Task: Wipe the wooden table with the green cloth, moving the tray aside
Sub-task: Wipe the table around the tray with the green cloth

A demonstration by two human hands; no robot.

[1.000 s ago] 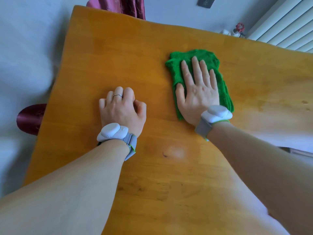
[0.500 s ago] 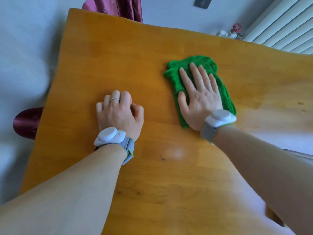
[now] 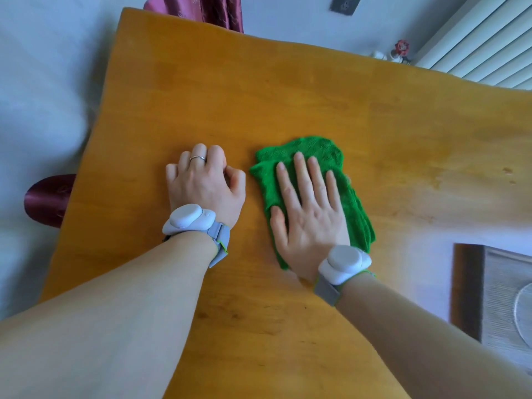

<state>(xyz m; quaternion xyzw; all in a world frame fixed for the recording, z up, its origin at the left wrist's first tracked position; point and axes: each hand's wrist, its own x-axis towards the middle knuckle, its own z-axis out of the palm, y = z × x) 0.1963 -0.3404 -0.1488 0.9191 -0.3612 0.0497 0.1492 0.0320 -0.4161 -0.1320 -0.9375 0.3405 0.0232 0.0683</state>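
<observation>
Dragged back toward the person since a second ago, the green cloth (image 3: 309, 191) now lies nearer the table's (image 3: 288, 96) front edge, just beside the left hand (image 3: 205, 187). Soft, light and limp, it should bunch if pinched at an edge, so a flat palm on its middle probably steers it best. It is bright green, fuzzy and folded into a rumpled pad. The right hand (image 3: 312, 218) presses it flat with straight, spread fingers. The left hand rests on bare wood, fingers curled under, holding nothing. A tray (image 3: 495, 298) shows at the right edge.
</observation>
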